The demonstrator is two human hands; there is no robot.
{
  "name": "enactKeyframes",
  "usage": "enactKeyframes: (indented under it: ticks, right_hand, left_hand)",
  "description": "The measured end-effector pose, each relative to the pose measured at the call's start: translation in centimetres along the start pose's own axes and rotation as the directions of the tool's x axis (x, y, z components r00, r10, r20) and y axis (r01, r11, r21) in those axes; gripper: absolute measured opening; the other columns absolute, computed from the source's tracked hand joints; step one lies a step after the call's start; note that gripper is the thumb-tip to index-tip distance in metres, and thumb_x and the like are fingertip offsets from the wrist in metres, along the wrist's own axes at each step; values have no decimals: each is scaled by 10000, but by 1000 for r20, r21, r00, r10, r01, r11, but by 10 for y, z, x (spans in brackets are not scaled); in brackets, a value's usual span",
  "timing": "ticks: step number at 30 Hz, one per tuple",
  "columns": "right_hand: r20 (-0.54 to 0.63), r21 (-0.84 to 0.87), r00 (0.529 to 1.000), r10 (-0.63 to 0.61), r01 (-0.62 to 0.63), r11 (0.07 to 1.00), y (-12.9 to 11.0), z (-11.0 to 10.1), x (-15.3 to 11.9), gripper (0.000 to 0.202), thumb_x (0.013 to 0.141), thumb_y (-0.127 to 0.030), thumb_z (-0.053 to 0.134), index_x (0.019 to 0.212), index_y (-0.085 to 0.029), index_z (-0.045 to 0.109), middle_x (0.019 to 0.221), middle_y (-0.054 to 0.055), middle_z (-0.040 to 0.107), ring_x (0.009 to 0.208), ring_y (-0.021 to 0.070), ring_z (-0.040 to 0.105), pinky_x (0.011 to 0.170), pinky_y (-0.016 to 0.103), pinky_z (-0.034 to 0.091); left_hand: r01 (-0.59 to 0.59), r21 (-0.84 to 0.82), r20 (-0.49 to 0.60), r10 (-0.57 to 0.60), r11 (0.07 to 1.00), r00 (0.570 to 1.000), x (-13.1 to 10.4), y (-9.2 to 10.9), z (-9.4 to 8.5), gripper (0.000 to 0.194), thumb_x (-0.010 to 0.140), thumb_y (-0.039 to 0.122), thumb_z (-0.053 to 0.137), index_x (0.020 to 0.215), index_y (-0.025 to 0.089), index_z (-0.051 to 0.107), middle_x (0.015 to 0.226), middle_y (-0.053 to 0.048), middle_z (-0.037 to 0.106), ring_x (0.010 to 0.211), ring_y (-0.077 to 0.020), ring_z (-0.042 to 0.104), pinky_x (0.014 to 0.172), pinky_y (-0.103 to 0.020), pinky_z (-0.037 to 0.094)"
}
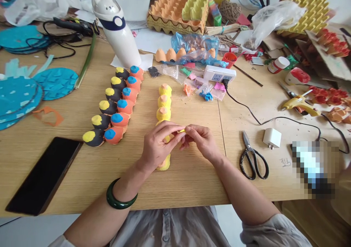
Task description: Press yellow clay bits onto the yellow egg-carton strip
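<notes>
My left hand (157, 144) pinches a small piece of yellow clay (181, 131) between thumb and fingertips. From the other side, the thumb and fingers of my right hand (202, 140) close on the same piece. Below them runs a strip of egg-carton cups (164, 101) covered in yellow, with bare orange-pink tops; my left hand hides its middle. Left of it stand two joined-looking rows: black cups with yellow caps (108, 107) and orange cups with blue caps (125, 106). A dark green bangle (120, 203) circles my left wrist.
Scissors (251, 155), a white charger (272, 138) and a yellow glue gun (300, 105) lie to the right. A power strip (219, 73) trails a black cable. A dark phone (45, 173) lies left. A white bottle (117, 34) and egg trays (175, 12) stand behind.
</notes>
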State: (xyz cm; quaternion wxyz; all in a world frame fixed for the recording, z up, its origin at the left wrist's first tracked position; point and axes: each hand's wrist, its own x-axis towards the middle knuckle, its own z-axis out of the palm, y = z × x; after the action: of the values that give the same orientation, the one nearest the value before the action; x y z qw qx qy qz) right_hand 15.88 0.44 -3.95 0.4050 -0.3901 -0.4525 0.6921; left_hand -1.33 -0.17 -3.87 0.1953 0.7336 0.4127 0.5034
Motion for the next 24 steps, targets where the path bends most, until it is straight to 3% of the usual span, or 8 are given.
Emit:
enactKeyframes:
  ticks: [7, 15, 21, 24]
  right_hand:
    - [-11, 119, 1000, 10, -8, 993, 2, -1, 2, 363, 861, -500, 779, 764, -161, 696, 690, -16, 660, 527, 95, 595, 576, 289, 628]
    - [-8, 78, 1000, 13, -12, 997, -1, -1, 2, 386, 860, -518, 776, 754, -154, 700, 696, -9, 655, 543, 102, 620, 575, 280, 619]
    - [-13, 63, 999, 29, -28, 998, 1, -1, 4, 409, 851, -532, 780, 720, -157, 682, 661, -15, 646, 516, 94, 588, 556, 271, 613]
    - [-9, 68, 999, 43, -43, 997, 1, 0, 4, 435, 850, -558, 771, 711, -156, 678, 667, -10, 644, 532, 100, 599, 549, 265, 602]
  left_hand:
    - [35, -26, -4, -35, 999, 999, 1, 0, -1, 94, 894, 151, 761, 983, 180, 753, 923, -15, 736, 735, -92, 702, 746, -191, 576]
    - [20, 21, -12, -20, 1000, 1000, 1, 1, 0, 58, 903, 142, 747, 929, 194, 744, 867, 4, 727, 775, -98, 703, 757, -184, 569]
    - [48, 5, -5, -48, 999, 999, -2, -1, 1, 97, 908, 176, 751, 1004, 192, 747, 941, -12, 730, 722, -89, 687, 730, -196, 581]
    - [27, 27, -40, -26, 999, 999, -2, 0, 1, 38, 898, 175, 765, 927, 196, 754, 867, 1, 737, 770, -103, 711, 756, -197, 575]
